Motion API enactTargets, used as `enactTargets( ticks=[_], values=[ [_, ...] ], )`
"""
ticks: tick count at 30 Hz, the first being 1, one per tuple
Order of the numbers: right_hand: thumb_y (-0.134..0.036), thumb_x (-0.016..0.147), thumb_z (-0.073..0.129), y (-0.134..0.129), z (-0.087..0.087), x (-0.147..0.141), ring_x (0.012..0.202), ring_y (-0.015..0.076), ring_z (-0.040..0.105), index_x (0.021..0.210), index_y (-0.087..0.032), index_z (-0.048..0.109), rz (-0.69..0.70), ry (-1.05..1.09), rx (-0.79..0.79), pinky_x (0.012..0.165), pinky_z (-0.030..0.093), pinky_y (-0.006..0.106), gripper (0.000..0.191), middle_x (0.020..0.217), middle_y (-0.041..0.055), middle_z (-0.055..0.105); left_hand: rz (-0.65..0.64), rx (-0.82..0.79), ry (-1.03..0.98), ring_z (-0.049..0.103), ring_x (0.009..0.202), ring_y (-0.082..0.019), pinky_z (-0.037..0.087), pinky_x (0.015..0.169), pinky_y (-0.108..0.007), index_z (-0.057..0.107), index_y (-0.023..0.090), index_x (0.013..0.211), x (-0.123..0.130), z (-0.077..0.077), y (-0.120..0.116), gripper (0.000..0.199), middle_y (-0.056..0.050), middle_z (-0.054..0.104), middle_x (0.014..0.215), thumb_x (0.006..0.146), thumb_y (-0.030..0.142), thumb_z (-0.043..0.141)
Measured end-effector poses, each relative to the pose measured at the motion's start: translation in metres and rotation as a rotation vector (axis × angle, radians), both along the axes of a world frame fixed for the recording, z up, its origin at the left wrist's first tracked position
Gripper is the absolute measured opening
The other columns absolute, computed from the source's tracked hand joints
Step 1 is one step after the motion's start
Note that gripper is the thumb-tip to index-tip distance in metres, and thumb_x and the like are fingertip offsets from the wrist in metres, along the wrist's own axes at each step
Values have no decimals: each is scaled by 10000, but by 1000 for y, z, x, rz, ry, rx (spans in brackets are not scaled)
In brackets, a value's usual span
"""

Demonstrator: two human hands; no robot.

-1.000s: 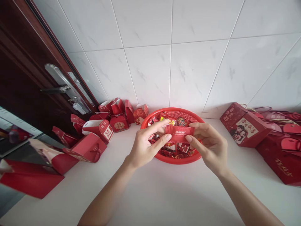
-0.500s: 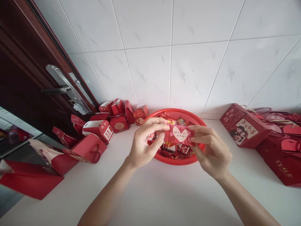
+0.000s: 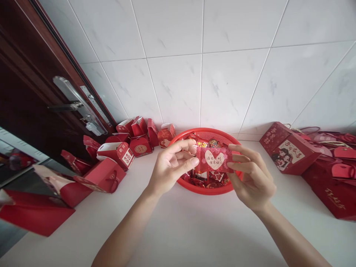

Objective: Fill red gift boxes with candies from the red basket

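Over a red plastic basket (image 3: pixel 205 191), a small pink-red candy packet (image 3: pixel 214 159) is held up, a pale heart with printed writing on its front. My right hand (image 3: pixel 251 176) pinches the packet's right end between thumb and fingers. At its left end, my left hand (image 3: pixel 174 167) has its thumb on the edge and fingertips just above. Below the packet, several wrapped sweets (image 3: pixel 213 184) in red, gold and brown lie in the basket, partly hidden by the packet and my hands.
Several red gift boxes (image 3: pixel 114 174) stand on the left of the white table (image 3: pixel 178 230), some with open tops. More red boxes (image 3: pixel 292 152) with cord handles are at the right. A tiled wall (image 3: pixel 175 85) rises behind, and a dark door (image 3: pixel 41 74) with a metal handle is at the left.
My left thumb has moved right onto the packet's left edge. The packet now faces me more squarely, with its heart more fully shown. Basket and boxes stay put.
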State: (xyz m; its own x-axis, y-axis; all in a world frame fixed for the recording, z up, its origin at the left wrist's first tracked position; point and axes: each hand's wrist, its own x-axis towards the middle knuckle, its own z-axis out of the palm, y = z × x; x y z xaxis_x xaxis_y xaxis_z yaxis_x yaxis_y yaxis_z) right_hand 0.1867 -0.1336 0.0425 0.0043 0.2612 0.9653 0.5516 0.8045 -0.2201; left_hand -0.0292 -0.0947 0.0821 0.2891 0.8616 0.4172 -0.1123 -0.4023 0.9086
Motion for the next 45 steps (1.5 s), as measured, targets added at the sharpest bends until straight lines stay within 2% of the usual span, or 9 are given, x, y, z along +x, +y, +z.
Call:
enactTargets(
  ticks=[4,12,20,25,28,32,40,45],
  values=[
    [10,829,629,0,1,-2,989,277,746,950,-255,682,22,11,-11,652,665,406,297,1193,110,713,-16,-11,-11,689,724,-140,613,620,-237,753,192,1050,0,0,0,316,-40,688,913,756,260,847],
    [0,838,635,-2,3,-4,991,268,740,911,-236,654,83,60,-139,676,637,394,248,1154,117,713,0,-61,-1,702,740,-154,616,633,-255,767,192,1051,1,0,0,327,-45,704,928,747,280,852],
    [-33,829,646,-2,2,-5,997,270,739,857,-238,650,117,123,-222,685,639,389,206,1120,107,726,19,-93,-6,715,742,-153,631,662,-270,770,179,1009,1,0,0,331,-93,744,1111,718,296,875],
    [-43,822,648,-3,1,-5,978,270,738,854,-240,653,134,151,-254,704,624,392,200,1078,96,742,9,-76,20,708,741,-155,618,650,-272,763,187,1014,1,0,0,325,-85,748,1097,737,320,867],
    [-40,820,637,-3,1,-6,933,258,738,869,-240,654,141,154,-288,768,615,419,206,1018,84,751,4,-69,23,689,706,-142,605,637,-271,767,196,1009,1,-1,1,311,-82,748,1099,742,324,865],
    [-29,807,632,-3,0,-5,940,246,732,883,-237,654,149,168,-325,799,604,405,223,1006,76,749,-5,-67,27,679,688,-139,596,635,-268,774,207,1038,0,-2,2,308,-69,758,1011,759,312,855],
    [-26,811,637,-3,0,-7,894,217,720,890,-235,644,203,187,-378,728,589,334,224,944,56,735,-3,-86,-9,711,766,-165,622,693,-300,779,191,1012,2,1,1,309,-82,754,1093,739,308,866],
    [-19,820,636,-3,0,-7,875,211,709,894,-229,641,229,180,-377,721,587,329,223,912,49,723,-5,-91,-33,725,838,-183,630,727,-301,777,183,1004,2,-1,2,270,-84,753,1110,765,288,845]
  ],
)
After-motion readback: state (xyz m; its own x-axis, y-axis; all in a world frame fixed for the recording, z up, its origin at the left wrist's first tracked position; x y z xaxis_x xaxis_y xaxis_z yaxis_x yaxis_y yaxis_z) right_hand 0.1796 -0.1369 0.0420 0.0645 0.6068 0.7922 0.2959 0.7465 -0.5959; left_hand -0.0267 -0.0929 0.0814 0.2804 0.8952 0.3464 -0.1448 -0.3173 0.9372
